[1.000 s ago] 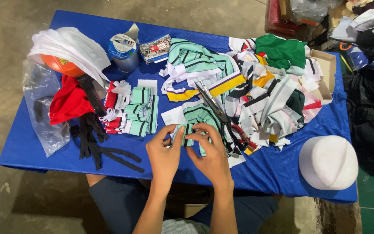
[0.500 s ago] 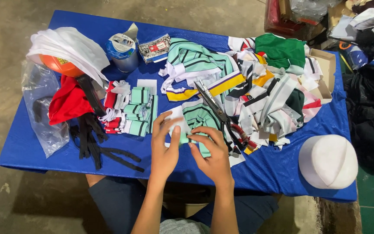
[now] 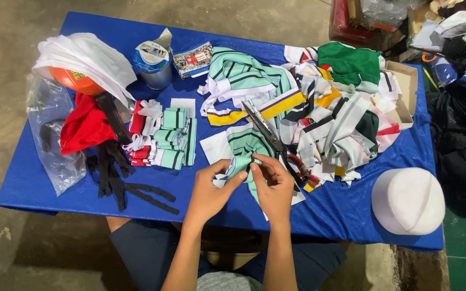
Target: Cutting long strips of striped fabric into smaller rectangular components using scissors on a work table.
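My left hand (image 3: 210, 193) and my right hand (image 3: 274, 187) meet over the near edge of a blue table (image 3: 39, 178). Together they pinch a small mint-green fabric piece with dark stripes (image 3: 242, 159). Both hands' fingertips close on its top edge. Large scissors with red-wrapped handles (image 3: 271, 136) lie on the cloth just right of my right hand. To the left sits a stack of folded green, white and red striped pieces (image 3: 163, 137).
A heap of mixed fabric scraps (image 3: 319, 108) covers the table's right half. A white cap (image 3: 408, 200) rests at the near right corner. A tape roll (image 3: 152, 62), an orange ball under white cloth (image 3: 76, 64), red cloth (image 3: 84, 126), black strips (image 3: 120, 178) and a plastic bag (image 3: 55, 140) lie left.
Both hands have kept working the green striped piece at the same spot, fingers shifting on its upper edge. Nothing else on the table moved.
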